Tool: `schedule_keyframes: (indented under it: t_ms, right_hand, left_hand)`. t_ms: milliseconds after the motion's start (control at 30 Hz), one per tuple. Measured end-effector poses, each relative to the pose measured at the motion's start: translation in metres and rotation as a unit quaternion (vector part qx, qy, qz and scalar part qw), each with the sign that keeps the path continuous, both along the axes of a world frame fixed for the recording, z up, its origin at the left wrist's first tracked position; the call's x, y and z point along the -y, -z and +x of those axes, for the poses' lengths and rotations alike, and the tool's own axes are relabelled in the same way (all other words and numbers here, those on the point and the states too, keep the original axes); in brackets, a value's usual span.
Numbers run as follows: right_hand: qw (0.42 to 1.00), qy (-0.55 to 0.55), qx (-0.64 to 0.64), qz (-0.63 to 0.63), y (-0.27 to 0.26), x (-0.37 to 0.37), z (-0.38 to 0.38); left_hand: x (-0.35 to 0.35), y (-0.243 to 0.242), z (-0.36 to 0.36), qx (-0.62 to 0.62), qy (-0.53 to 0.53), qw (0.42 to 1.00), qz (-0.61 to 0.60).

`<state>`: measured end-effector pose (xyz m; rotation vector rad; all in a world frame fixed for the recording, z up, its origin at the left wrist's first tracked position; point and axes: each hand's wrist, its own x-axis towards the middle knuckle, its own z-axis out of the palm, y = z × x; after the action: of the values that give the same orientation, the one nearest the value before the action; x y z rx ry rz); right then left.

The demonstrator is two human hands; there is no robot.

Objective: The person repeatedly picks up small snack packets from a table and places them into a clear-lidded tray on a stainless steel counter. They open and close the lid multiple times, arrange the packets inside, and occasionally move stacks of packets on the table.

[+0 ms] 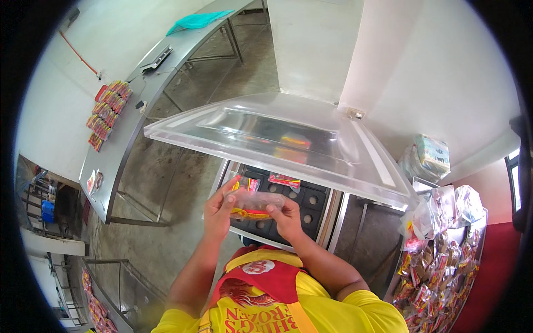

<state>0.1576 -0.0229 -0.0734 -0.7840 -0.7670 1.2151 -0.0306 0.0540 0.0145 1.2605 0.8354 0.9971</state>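
Observation:
Between my left hand [217, 210] and my right hand [286, 217] I hold a clear plastic food pouch [257, 200] with a red and yellow label. Fingers and thumbs pinch it at both ends. It is above the dark, plate-lined chamber [308, 204] of what looks like a chamber vacuum sealer. Inside lie two more labelled pouches, one [248, 183] just beyond my left hand and another [285, 180] at the far edge. The machine's transparent lid [266, 137] stands raised and tilted past my hands. What the held pouch contains is hard to make out.
On the right, a table is heaped with packed pouches [433, 279] and plastic bags [441, 208]. Along the left wall runs a long steel table [137, 95] bearing rows of pouches [109, 109], a flat device [157, 59] and a teal cloth [198, 21]. More pouches [96, 306] lie lower left.

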Motion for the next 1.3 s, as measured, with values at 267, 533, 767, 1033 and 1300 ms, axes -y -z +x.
schedule_keyframes:
  t_ms: [267, 533, 767, 1033, 1300]
  right_hand:
    - [0.994, 0.081, 0.056, 0.052, -0.049, -0.005, 0.001]
    - [0.992, 0.065, 0.073, 0.080, -0.061, 0.001, 0.011]
    - [0.990, 0.020, -0.049, 0.128, -0.068, -0.018, 0.024]
    - [0.991, 0.054, 0.097, 0.080, -0.065, -0.022, -0.012]
    - [0.989, 0.089, 0.093, 0.079, -0.063, -0.031, -0.010]
  left_hand:
    - [0.024, -0.004, -0.005, 0.104, 0.040, 0.994, 0.015]
    - [0.028, 0.024, -0.028, 0.016, -0.003, 0.996, 0.083]
    - [0.024, 0.019, -0.043, 0.069, -0.057, 0.995, 0.048]
    - [0.019, 0.012, -0.041, 0.060, -0.049, 0.996, 0.049]
    - [0.021, 0.001, -0.037, 0.039, -0.052, 0.998, -0.007]
